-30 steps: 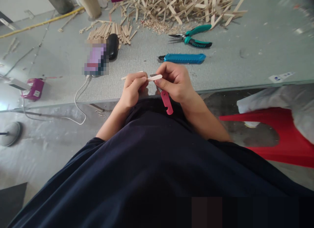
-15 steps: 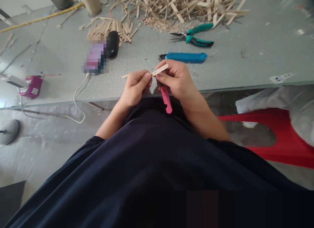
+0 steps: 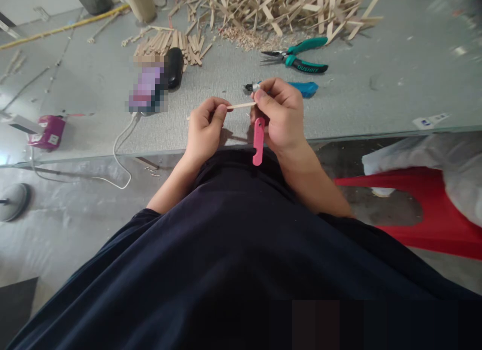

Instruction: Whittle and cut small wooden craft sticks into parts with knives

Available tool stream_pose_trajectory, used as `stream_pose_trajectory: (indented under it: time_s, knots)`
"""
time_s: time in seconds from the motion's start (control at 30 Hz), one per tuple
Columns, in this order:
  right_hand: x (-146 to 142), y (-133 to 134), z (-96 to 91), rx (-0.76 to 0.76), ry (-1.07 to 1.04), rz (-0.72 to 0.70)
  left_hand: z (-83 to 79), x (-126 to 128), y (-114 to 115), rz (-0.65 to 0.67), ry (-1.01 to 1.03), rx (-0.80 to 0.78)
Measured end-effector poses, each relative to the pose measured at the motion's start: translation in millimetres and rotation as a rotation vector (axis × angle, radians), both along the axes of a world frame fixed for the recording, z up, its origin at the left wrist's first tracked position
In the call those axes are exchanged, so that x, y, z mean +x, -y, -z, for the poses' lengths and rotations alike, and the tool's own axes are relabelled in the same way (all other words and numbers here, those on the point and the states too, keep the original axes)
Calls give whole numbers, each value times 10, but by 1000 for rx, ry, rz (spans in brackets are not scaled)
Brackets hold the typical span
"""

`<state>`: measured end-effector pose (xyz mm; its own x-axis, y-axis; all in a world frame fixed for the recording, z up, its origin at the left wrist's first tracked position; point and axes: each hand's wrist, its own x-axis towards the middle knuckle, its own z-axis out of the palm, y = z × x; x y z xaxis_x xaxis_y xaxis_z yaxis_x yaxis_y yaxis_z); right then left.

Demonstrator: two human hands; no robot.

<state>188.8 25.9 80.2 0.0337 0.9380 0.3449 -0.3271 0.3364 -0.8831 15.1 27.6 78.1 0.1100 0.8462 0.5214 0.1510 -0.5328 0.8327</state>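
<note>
A pale wooden craft stick [image 3: 241, 106] spans the gap between both hands, held nearly level and turned edge-on. My left hand [image 3: 205, 124] is closed on its left part, and a short end shows past the knuckles. My right hand [image 3: 281, 111] pinches the right end between thumb and fingers. Also in my right hand is a pink tool [image 3: 258, 144] with a small hole and a notch, hanging downward; its upper end is hidden by the fingers. Behind my right hand lies a blue utility knife [image 3: 309, 89], partly covered. Green-and-black long-nose pliers [image 3: 307, 64] rest farther back.
Wooden sticks pile up [image 3: 269, 11] at the back, with shavings [image 3: 244, 38] before them. Shorter pieces [image 3: 171, 43] lie left, near a phone [image 3: 146, 86] on a white cable and a black case [image 3: 174, 69]. A person sits on a red chair [image 3: 433, 189] at right.
My right hand has risen slightly and now covers part of the blue knife. The stick has turned from its flat face to its edge. The pink tool swung more upright.
</note>
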Motion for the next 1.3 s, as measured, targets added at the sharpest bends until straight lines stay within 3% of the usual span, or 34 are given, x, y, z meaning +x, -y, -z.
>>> stream_pose_trajectory:
  time_s: [0.13,0.33,0.57,0.8,0.97,1.13,1.3]
  knots:
    - [-15,35,-8,-28,43,70,20,32,-4,-11,37,7]
    - [-51,45,26,41,115,252,45,72,24,19,78,-106]
    - [-63,44,17,196,276,170,62,54,29,106,97,-37]
    - [-45,61,22,171,436,150,56,35,15,164,82,-56]
    - [-37,56,31,160,436,231,79,21,-10,172,50,-29]
    - [-55,79,1,134,481,167,100,19,-30,178,57,-17]
    - [-43,84,-8,161,438,232,117,18,-40,162,41,2]
